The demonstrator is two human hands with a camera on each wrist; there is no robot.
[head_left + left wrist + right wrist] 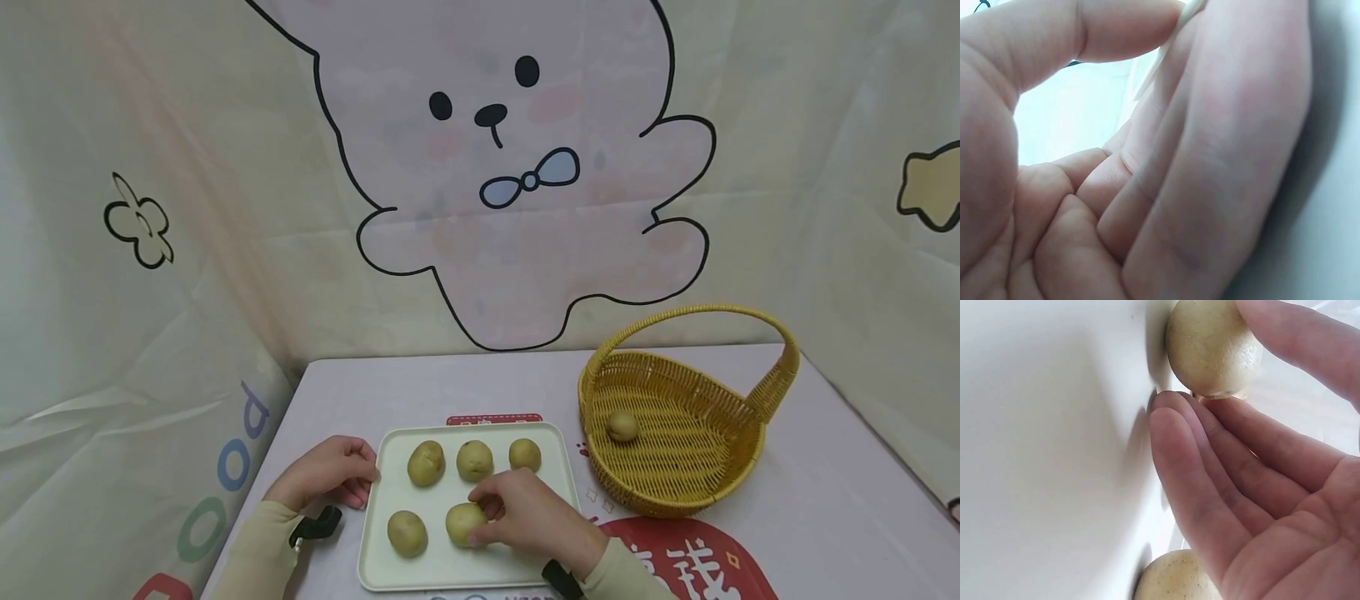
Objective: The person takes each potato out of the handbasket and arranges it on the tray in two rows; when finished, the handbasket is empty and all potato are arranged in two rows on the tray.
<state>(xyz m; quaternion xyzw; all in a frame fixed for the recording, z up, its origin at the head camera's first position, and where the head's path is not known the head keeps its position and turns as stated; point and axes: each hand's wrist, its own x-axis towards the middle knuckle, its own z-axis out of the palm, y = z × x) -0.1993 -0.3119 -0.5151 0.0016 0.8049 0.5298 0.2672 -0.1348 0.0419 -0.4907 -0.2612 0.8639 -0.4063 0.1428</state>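
Observation:
A cream rectangular tray lies on the table with several potatoes on it in two rows. My left hand is at the tray's left side, its thumb and finger pinching the pale rim. Over the front row, my right hand holds a round potato between thumb and fingers. That potato shows close against the tray surface in the right wrist view. Another potato lies to its left. Behind them are a larger potato, a round one and a smaller one.
A yellow woven basket with a tall arched handle stands right of the tray, one small potato inside. The white tablecloth has red printed patterns. A curtain with a cartoon bear hangs behind the table.

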